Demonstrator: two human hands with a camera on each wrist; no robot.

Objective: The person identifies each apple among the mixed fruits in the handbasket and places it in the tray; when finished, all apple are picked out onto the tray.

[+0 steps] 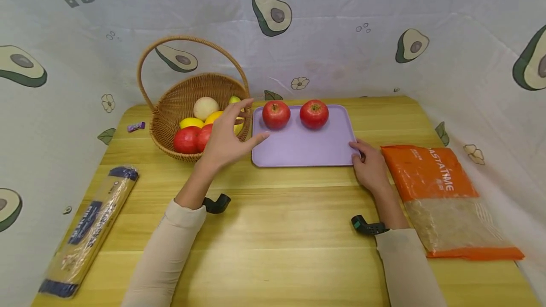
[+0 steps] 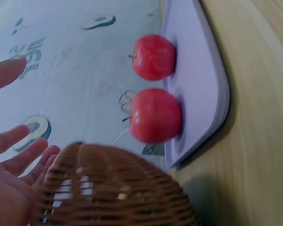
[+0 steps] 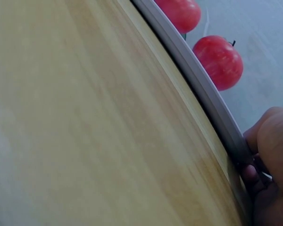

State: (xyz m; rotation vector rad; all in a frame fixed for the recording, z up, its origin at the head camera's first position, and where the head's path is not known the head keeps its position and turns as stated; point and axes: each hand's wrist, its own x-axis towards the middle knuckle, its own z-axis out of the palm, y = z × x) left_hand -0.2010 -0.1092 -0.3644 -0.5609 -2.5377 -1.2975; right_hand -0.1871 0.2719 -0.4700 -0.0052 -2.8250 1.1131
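Two red apples (image 1: 276,114) (image 1: 314,113) stand side by side toward the back of a purple tray (image 1: 303,150) on the table. At the tray's right edge, my right hand (image 1: 370,164) grips the rim; in the right wrist view the fingers (image 3: 262,129) are at the rim's corner. My left hand (image 1: 226,139) is spread above the right side of a wicker basket (image 1: 164,129), with nothing held. More red apples (image 1: 186,140), yellow fruits (image 1: 191,123) and a pale round fruit (image 1: 206,108) lie in the basket, some partly hidden by that hand.
An orange-topped pasta bag (image 1: 452,198) lies on the right of the table. On the left are a long noodle packet (image 1: 91,229) and a small purple wrapped candy (image 1: 136,127). The basket's tall handle (image 1: 192,38) arches above it. An avocado-print cloth (image 1: 324,51) hangs behind.
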